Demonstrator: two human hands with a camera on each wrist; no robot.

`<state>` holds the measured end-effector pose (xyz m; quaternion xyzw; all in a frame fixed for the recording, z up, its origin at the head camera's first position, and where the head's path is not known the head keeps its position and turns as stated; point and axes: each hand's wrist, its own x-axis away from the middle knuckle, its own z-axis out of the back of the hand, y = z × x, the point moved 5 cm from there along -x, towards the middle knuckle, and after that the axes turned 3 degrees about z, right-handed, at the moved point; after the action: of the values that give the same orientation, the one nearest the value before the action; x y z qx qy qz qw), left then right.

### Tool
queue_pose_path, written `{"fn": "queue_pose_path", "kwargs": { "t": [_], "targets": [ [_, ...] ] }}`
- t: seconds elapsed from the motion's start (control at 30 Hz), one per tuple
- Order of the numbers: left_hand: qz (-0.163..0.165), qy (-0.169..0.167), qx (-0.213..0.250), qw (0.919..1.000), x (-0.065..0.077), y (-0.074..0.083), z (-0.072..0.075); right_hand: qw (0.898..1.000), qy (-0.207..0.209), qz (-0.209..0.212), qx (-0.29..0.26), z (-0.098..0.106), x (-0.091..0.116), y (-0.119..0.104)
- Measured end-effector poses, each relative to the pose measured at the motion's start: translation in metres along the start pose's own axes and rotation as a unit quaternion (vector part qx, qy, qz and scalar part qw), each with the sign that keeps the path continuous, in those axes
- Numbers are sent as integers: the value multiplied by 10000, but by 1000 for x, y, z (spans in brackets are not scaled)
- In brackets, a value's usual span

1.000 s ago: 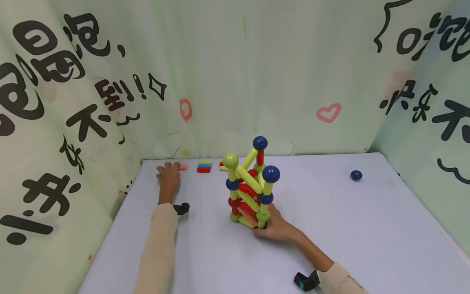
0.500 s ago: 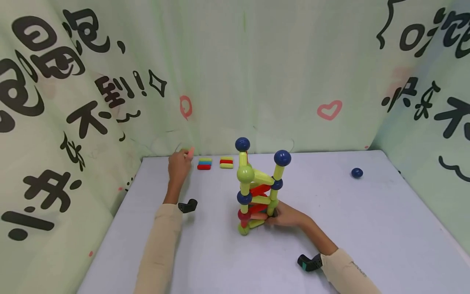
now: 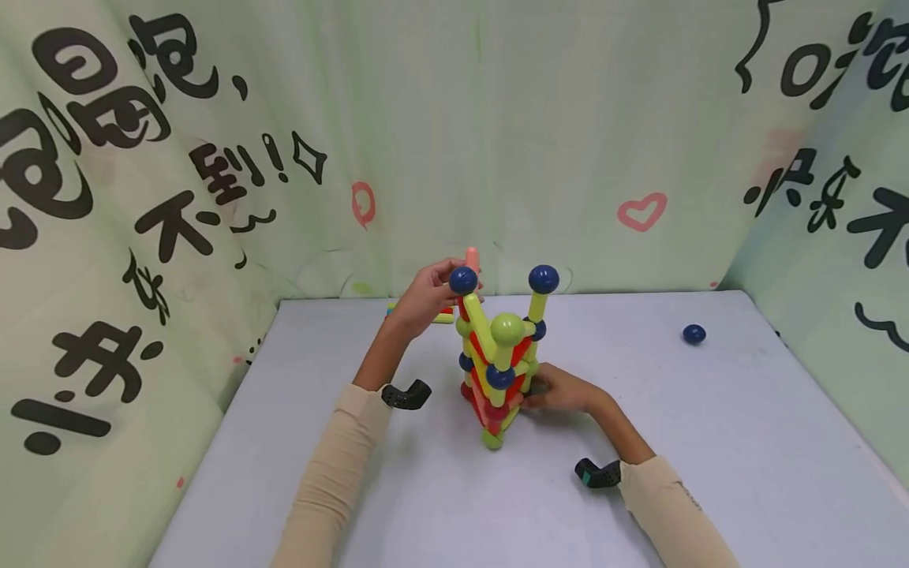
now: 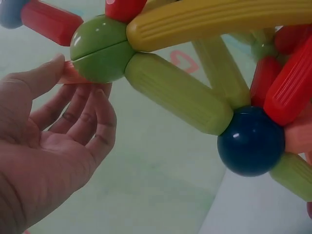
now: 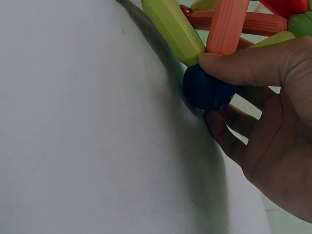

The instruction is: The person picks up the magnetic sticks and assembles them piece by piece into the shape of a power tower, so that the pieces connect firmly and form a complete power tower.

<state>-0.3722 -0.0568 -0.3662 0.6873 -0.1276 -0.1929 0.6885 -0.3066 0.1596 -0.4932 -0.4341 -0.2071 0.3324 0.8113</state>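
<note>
A tower of magnetic sticks and balls (image 3: 507, 329) stands mid-table, in green, red, blue and yellow-green. Beside its top left, behind a blue ball (image 3: 463, 280), my left hand (image 3: 432, 298) pinches a salmon-coloured stick (image 3: 472, 257) held roughly upright. The left wrist view shows part of that stick (image 4: 70, 74) between thumb and fingers, partly hidden by a green ball (image 4: 100, 51). Low on the tower's right side is my right hand (image 3: 568, 390). In the right wrist view its thumb and fingers grip a dark blue ball (image 5: 207, 88) at the base, where sticks meet.
A loose blue ball (image 3: 693, 334) lies on the white table (image 3: 639, 355) toward the back right. Several short coloured sticks (image 3: 443, 316) lie at the back, partly hidden by the left hand. A pale curtain (image 3: 554, 158) with black writing hangs behind and at the sides.
My left hand has picked up the salmon stick from the back left and carried it right to the tower's top. The tower has turned, with my right hand staying at its base.
</note>
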Motion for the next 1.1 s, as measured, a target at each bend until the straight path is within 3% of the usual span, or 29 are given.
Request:
{"fn": "queue_pose_path", "kwargs": {
  "t": [0.2, 0.4, 0.6, 0.93, 1.1],
  "targets": [
    [158, -496, 106, 9986, 2, 1, -11, 9994, 271, -39, 222, 8, 2, 7],
    [116, -961, -440, 9943, 2, 8, -18, 9993, 361, 19, 83, 7, 5, 9],
    [-113, -1534, -827, 9846, -1, 15, -28, 9990, 422, -57, -97, 6, 5, 12],
    [258, -2054, -1052, 9727, 5, 37, -40, 9996, 218, -82, -169, 7, 8, 5],
    [368, -2158, -1036, 9702, 4, 43, -42, 9991, 195, -201, -305, 7, 7, 3]
  ]
}}
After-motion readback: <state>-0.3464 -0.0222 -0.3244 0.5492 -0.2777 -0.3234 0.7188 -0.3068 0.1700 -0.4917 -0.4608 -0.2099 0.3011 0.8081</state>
